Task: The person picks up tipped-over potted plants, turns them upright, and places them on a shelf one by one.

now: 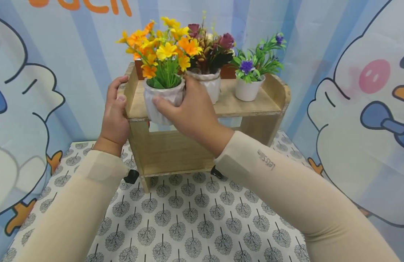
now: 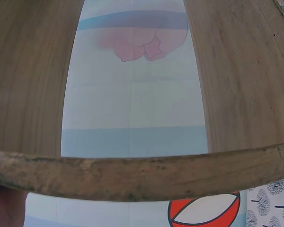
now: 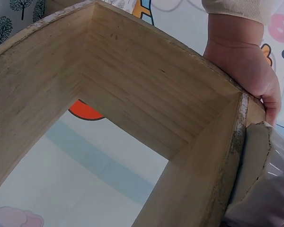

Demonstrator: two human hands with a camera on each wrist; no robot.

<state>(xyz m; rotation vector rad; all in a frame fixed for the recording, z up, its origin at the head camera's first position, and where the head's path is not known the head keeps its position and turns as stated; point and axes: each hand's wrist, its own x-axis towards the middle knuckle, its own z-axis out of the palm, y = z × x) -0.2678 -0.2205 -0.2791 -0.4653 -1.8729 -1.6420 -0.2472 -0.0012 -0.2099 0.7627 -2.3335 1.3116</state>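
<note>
My right hand grips a white flowerpot of yellow and orange artificial flowers, thumb across its front; the other fingers are mostly hidden behind. This pot is at the left front edge of a small wooden shelf. With my left hand I hold the shelf's left side panel, fingertips at its upper edge. In the right wrist view, the left hand lies along that side beside the white pot. The left wrist view shows the shelf's wooden frame close up.
On the shelf top stand a white pot of dark red roses and a smaller white pot with purple flowers. A tree-patterned cloth lies underneath. Cartoon-printed sheets rise behind and at both sides. Black objects show by my sleeves.
</note>
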